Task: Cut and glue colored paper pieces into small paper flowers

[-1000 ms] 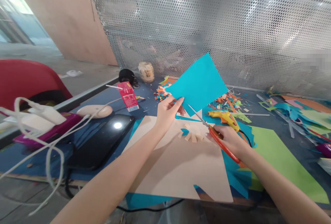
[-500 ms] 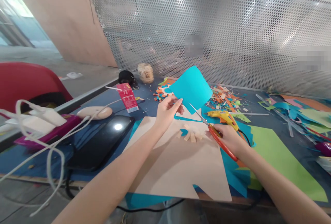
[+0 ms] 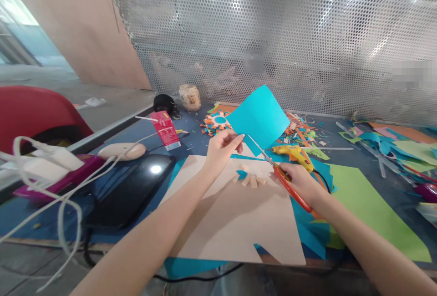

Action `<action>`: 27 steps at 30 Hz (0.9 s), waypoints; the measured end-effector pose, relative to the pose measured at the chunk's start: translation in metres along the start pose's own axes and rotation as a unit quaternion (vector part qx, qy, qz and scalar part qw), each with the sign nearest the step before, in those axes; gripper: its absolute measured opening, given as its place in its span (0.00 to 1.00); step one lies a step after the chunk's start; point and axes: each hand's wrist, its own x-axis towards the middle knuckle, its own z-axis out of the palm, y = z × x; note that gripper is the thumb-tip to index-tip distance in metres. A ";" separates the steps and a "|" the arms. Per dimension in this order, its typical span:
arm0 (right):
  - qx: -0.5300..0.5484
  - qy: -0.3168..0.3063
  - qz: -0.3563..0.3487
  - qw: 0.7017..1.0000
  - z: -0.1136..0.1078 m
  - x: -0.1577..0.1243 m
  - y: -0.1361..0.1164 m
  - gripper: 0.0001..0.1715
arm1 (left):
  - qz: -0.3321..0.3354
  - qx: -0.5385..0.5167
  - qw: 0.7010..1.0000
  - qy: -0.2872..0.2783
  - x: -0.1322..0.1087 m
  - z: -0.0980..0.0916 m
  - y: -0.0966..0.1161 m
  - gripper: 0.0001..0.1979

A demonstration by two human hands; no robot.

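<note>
Between the thumb and fingers of my left hand (image 3: 223, 148) a blue sheet of paper (image 3: 261, 116) is pinched by its lower left side, raised above the table. My right hand (image 3: 300, 182) is closed round the orange handles of a pair of scissors (image 3: 290, 189). Their blades point up and left, at the lower edge of the blue paper near my left fingertips. Below lies a large beige sheet of paper (image 3: 232, 223) with a notch in its front edge. Several small beige paper strips and a blue piece (image 3: 242, 175) rest on it.
A yellow glue gun (image 3: 293, 152) lies right of the blue paper, with paper scraps (image 3: 302, 127) behind. At left are a black phone (image 3: 131, 191), a computer mouse (image 3: 123, 151), white cables and a red packet (image 3: 165, 130). A perforated metal panel (image 3: 290, 27) stands behind the table.
The blue paper has shifted slightly right and turned a little in my left hand. The scissor tips have moved slightly left, closer to my left fingertips.
</note>
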 end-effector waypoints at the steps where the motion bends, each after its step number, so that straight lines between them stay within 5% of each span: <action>1: -0.001 0.002 0.002 1.000 0.000 0.000 -0.001 0.20 | 0.000 0.002 1.000 0.002 0.000 0.000 0.000 0.09; 27: -0.017 0.022 0.025 0.999 0.002 0.001 -0.003 0.22 | -0.006 0.032 0.999 -0.008 -0.002 0.003 -0.002 0.12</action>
